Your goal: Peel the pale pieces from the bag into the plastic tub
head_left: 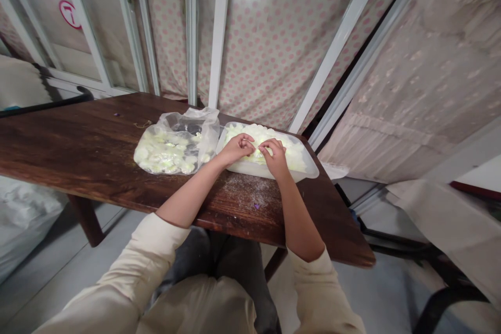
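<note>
Above a white plastic tub (250, 168) on the table, my left hand (238, 148) and my right hand (274, 155) are close together with their fingertips pinched. A small pale yellow piece (257, 152) shows between the fingertips, too small to identify. Pale yellow-white pieces (295, 151), perhaps artificial petals or flowers, fill the tub in a loose heap. To the left lies a clear plastic bag (207, 120), its mouth spread out, with more rounded pale yellow pieces (168, 151) inside.
The dark wooden table (94, 141) has white specks and a tiny purple bit (257, 206) near its front edge. A large white bag (27, 219) stands at the lower left. Framed panes with a dotted curtain (270, 47) rise behind; a black-framed chair (442, 292) is at right.
</note>
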The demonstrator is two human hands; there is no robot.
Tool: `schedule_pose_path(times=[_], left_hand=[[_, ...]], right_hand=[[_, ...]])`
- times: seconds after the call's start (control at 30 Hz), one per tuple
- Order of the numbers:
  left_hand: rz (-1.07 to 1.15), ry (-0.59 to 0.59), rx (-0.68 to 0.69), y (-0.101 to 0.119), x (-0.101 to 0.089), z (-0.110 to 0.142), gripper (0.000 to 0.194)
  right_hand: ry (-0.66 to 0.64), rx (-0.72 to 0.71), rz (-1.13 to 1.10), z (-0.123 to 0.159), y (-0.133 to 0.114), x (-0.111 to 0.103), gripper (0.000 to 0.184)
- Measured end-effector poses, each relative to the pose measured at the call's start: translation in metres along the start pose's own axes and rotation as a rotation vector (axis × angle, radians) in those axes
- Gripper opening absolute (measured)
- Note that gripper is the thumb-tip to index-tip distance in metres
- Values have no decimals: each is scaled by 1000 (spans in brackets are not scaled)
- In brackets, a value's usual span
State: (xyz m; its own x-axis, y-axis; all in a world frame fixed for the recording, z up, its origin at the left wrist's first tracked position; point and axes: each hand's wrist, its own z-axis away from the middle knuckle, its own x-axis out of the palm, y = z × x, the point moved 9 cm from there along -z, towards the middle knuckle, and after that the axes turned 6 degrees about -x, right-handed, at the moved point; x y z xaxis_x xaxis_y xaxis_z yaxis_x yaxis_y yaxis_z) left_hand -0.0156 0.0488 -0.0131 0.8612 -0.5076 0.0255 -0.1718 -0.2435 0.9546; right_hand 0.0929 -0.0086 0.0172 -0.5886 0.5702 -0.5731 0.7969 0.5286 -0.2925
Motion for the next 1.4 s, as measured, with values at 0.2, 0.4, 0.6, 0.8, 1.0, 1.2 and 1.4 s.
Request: schedule_pose_path(times=[0.2,0.4,0.6,0.8,1.0,1.2,1.4], left_hand=[[-84,47,45,3,-4,-1,18],[-159,103,27,0,-9,-2,13],[-132,103,29,-1,-9,-3,16],[-132,58,48,1,-3,-2,18],[-135,12,89,7,2,1,20],[-138,-5,70,4,3,0,23],[-69,-68,37,3,9,1,32]], right_hand=[[44,7,-32,1,-1,-3,18],[139,57,-181,1,11,-9,20],[188,148,-253,3,25,-8,19],[199,225,-178,5,28,-9,16],[-48,117,-57,0,11,6,27],[-42,114,-85,0,10,4,24],[-22,-37,167,2,-7,5,23]])
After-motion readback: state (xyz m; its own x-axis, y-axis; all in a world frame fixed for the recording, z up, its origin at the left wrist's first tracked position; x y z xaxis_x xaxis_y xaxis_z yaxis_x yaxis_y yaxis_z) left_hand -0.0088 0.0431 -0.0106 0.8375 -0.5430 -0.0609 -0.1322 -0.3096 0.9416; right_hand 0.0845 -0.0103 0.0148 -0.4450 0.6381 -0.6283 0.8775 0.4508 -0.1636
